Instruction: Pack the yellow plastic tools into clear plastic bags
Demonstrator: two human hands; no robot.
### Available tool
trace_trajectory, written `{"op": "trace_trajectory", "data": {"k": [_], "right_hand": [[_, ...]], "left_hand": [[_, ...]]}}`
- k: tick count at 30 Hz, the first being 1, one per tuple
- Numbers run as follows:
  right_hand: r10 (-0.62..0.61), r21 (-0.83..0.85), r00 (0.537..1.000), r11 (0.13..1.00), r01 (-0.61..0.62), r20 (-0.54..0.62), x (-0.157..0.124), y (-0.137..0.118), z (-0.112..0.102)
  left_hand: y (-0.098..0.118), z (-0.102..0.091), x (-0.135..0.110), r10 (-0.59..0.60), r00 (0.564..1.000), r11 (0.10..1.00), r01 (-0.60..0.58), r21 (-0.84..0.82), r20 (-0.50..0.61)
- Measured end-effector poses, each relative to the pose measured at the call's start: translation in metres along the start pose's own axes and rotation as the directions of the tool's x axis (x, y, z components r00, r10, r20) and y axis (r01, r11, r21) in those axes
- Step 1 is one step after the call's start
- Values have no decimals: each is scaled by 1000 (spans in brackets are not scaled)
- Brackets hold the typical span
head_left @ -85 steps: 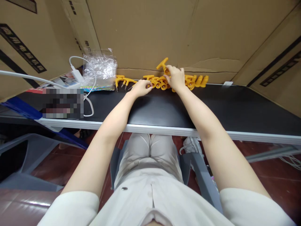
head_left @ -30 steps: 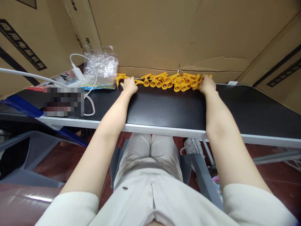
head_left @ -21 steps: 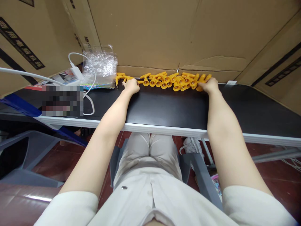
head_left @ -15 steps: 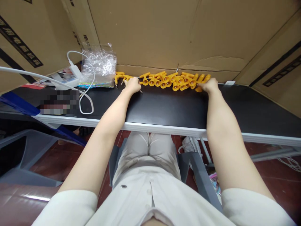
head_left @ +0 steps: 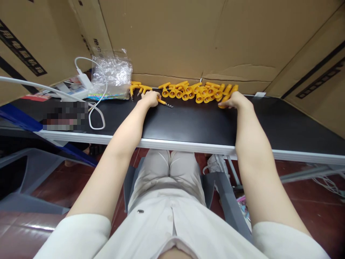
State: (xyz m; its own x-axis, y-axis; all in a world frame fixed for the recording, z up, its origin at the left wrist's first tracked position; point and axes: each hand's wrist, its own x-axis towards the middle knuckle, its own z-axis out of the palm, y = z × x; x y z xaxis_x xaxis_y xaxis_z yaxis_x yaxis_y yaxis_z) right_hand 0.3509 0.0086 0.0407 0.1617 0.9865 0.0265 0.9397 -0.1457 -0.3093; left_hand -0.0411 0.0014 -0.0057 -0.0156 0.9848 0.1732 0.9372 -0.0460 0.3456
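glossy yellow plastic corkscrews (head_left: 199, 94) on matt black table (head_left: 188, 124).

Dragged a corkscrew (head_left: 165, 103) out of the yellow row (head_left: 194, 92) with the left hand (head_left: 149, 99), and another yellow piece (head_left: 223, 105) with the right hand (head_left: 237, 101).

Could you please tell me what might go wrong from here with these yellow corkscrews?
1. The bare metal spiral of the corkscrew sticking out from the left hand could prick a finger or scratch the black table.
2. The row of corkscrews lies tightly packed, some overlapping; the right hand, touching the end piece, may snag and drag its neighbours.
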Motion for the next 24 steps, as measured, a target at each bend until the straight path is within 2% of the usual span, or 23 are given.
{"op": "trace_trajectory", "data": {"k": [2, 4, 8, 10, 12, 15, 18, 24], "right_hand": [[18, -63, 994, 998, -12, 108, -2, -8, -1], [8, -125, 988, 992, 11, 157, -6, -20, 0], [-193, -186, 978, 961, 205, 81, -15, -49, 12], [-345, -128, 938, 930, 344, 16, -20, -62, 21], [-489, -61, 872, 871, 487, -33, -23, -72, 30], [-619, -20, 782, 785, 620, -67, -25, -82, 40], [-660, -6, 746, 750, 662, -87, -25, -86, 45], [-672, 44, 735, 735, 677, -87, -26, -87, 49]], "left_hand": [[1, -1, 1, 52, 998, 999, -51, -19, 31], [3, -3, 0, 112, 992, 993, -110, -45, 51], [10, -5, -4, 175, 984, 982, -174, -69, 17], [14, -6, -6, 188, 982, 977, -188, -99, -14], [17, -7, -9, 175, 984, 976, -178, -123, -37], [20, -9, -13, 142, 989, 981, -145, -128, -36], [19, -9, -13, 159, 987, 979, -161, -127, -31], [14, -6, -8, 200, 979, 970, -202, -137, -34]]}}
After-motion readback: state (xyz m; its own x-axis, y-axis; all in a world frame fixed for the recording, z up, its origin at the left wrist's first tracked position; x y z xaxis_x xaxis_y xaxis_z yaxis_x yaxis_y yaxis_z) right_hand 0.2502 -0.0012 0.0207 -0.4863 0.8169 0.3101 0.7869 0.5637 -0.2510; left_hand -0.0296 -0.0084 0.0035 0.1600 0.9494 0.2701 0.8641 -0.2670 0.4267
